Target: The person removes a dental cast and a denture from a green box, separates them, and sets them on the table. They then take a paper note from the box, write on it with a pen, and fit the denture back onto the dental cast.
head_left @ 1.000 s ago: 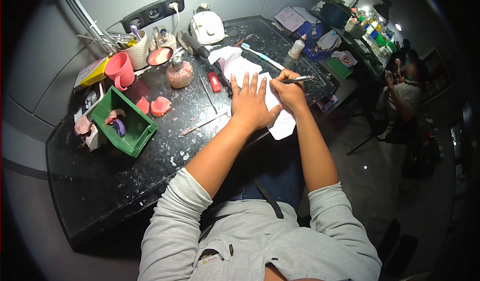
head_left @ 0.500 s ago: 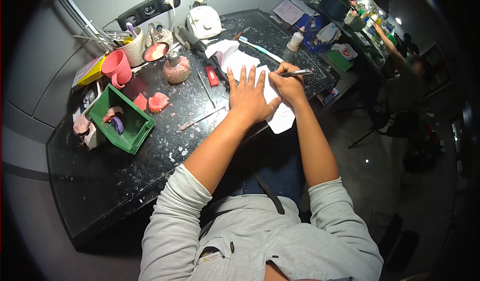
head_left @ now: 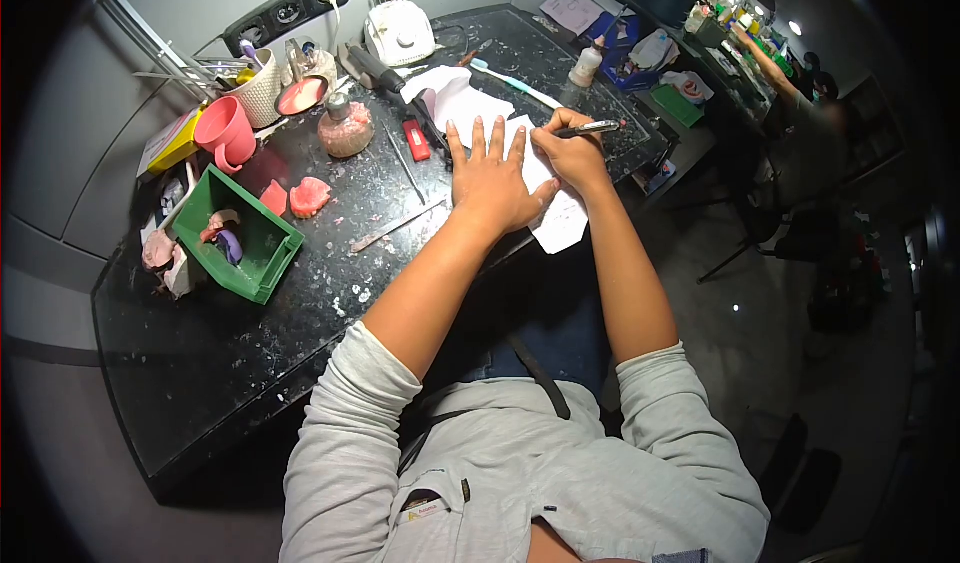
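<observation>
On the black speckled stone worktop (head_left: 300,303), fitted into a corner of grey wall panels (head_left: 90,133), stand a green plastic bin (head_left: 262,263) and a pink plastic mug (head_left: 222,131). A white paper sheet (head_left: 562,225) lies near the front edge. Further right in the dim room is another person (head_left: 815,113). The left hand (head_left: 490,178) lies flat on the sheet with all fingers spread wide, grasping nothing. The right hand (head_left: 572,155), just beside it, is closed around a slim silver metal pen (head_left: 592,128), with its tip at the sheet.
</observation>
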### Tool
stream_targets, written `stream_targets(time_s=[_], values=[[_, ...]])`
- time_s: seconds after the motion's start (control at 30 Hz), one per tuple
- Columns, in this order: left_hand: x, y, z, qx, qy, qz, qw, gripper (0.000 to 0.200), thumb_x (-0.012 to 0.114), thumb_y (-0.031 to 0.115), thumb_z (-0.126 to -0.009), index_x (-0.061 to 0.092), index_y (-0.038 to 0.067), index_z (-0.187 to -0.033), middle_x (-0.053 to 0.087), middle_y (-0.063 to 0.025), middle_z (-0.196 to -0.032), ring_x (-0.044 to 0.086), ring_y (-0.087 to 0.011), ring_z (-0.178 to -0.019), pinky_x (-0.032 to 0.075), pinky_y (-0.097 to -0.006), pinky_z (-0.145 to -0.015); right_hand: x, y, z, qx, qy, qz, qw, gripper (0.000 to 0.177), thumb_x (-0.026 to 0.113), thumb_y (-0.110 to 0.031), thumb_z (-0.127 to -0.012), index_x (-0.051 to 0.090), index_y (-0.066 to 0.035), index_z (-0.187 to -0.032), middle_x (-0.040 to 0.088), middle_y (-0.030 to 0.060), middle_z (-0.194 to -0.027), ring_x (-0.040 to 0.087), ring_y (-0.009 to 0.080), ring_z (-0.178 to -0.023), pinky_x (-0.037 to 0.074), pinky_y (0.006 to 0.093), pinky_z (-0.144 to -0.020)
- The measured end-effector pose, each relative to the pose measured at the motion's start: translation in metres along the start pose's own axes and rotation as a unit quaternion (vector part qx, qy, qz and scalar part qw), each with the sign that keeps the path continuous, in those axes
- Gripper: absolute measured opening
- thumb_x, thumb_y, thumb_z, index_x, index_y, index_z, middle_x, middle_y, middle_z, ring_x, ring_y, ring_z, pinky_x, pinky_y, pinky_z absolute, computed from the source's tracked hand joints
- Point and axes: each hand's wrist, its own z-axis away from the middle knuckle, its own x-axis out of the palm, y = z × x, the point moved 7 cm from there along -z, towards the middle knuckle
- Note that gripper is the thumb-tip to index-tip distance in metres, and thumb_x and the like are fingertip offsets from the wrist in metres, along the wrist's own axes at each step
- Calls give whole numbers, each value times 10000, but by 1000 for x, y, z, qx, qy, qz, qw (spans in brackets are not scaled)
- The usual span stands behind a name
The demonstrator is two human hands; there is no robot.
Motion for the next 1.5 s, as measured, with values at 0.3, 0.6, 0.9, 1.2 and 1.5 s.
stream_targets(time_s=[0.3,0.6,0.9,1.2,1.5], values=[[3,0,-1,2,29,-23,999,920,378,761,-886,299,152,-1571,234,-160,-1632,128,-380,-1523,-100,-656,-1157,0,3,0,5,-7,-15,1000,221,716,4,-821,538,-35,-696,603,35,-660,564,80,-571,459,228,-519],[3,-1,0,6,38,-23,999,925,381,771,-880,324,147,-1562,241,-162,-1630,139,-387,-1520,-93,-672,-1150,-1,3,1,7,7,-3,1000,222,715,6,-823,537,-32,-696,596,37,-651,558,84,-559,451,224,-509],[3,-1,0,4,37,-20,999,926,382,769,-880,323,145,-1561,240,-162,-1630,137,-382,-1521,-101,-672,-1148,-1,2,1,12,9,-6,1000,216,704,19,-817,534,-31,-693,587,34,-643,553,82,-557,443,222,-500],[-1,0,1,1,-2,-7,1000,887,393,702,-909,260,139,-1581,201,-161,-1643,92,-378,-1530,-124,-655,-1151,-1,-1,2,3,11,6,1000,216,708,13,-820,538,-28,-693,586,32,-648,553,81,-561,444,222,-505],[-1,0,1,0,-7,-8,1000,883,392,695,-911,248,142,-1585,195,-164,-1644,86,-377,-1531,-128,-658,-1148,0,-3,2,4,10,9,1000,215,715,4,-827,545,-34,-701,583,20,-657,549,70,-567,441,217,-502]])
